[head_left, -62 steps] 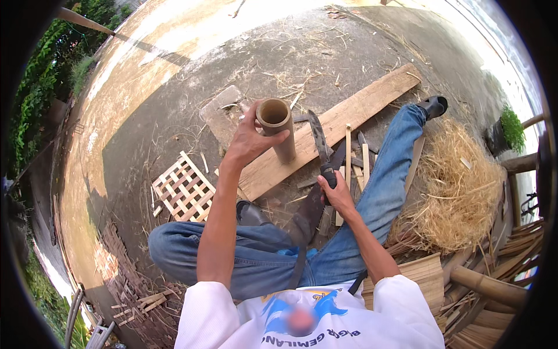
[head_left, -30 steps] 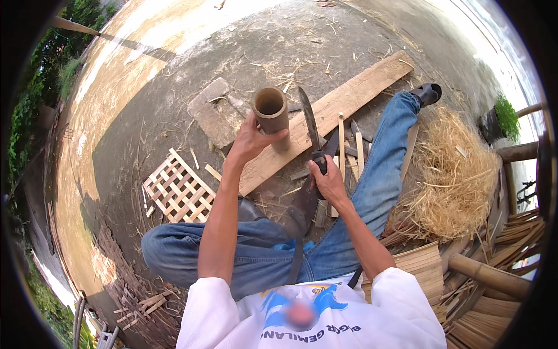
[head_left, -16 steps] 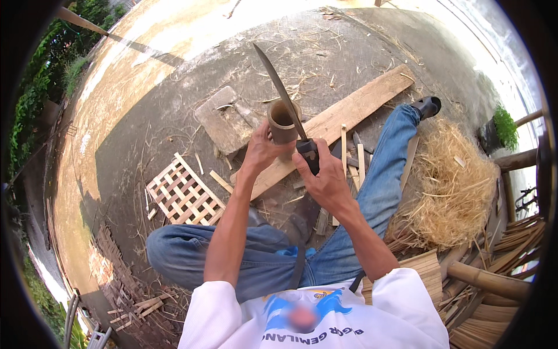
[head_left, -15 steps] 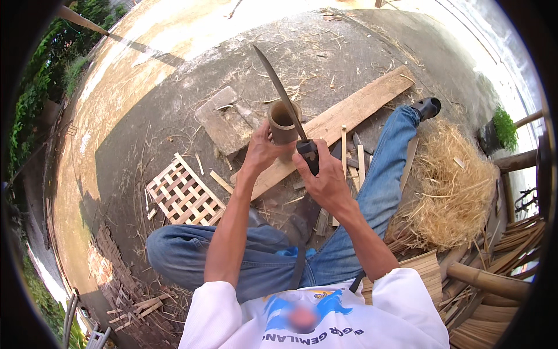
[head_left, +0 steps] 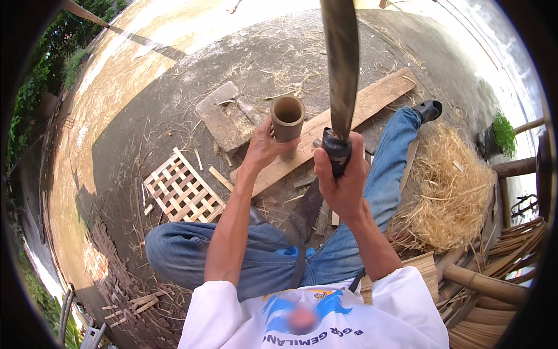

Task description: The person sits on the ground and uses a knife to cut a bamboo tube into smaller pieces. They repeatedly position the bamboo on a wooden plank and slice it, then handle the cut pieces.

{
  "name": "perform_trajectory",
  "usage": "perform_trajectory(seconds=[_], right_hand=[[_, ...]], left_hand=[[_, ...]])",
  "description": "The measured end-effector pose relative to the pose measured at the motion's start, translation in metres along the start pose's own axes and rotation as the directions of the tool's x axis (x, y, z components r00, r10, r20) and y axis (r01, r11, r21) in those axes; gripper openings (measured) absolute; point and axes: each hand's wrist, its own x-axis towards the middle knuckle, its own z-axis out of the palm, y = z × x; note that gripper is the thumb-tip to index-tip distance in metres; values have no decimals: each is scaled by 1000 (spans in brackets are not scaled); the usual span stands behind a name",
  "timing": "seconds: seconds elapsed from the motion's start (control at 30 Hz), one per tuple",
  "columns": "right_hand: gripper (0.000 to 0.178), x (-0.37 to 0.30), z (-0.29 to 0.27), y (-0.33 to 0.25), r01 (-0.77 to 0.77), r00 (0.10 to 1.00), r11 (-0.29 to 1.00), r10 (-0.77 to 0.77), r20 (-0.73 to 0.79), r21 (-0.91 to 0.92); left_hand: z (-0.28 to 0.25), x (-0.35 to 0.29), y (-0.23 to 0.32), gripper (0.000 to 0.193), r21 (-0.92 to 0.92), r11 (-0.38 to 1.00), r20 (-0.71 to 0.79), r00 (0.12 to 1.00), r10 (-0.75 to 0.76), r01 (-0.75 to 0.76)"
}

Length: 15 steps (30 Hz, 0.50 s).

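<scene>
The head view shows the left hand (head_left: 261, 148) wrapped around the side of a bamboo tube (head_left: 287, 131), which stands upright, open end up, seemingly on the wooden plank (head_left: 375, 102). The right hand (head_left: 349, 183) is clenched around the black handle (head_left: 337, 152) of a long knife (head_left: 342, 70) held upward. The tube looks stiff, fairly light and not slippery, though it could split lengthwise. It is best held around its side, well below the top; the knife, probably heavier, only by its handle.
</scene>
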Motion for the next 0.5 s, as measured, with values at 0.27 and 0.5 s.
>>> perform_trajectory(seconds=[0.27, 0.5], right_hand=[[35, -6, 20, 46, -226, 929, 941, 286, 233, -252], [39, 6, 6, 20, -265, 875, 890, 384, 295, -371]], left_hand=[[6, 1, -6, 58, 53, 999, -55, 998, 4, -1], [7, -1, -7, 56, 13, 999, -61, 997, 39, -38]])
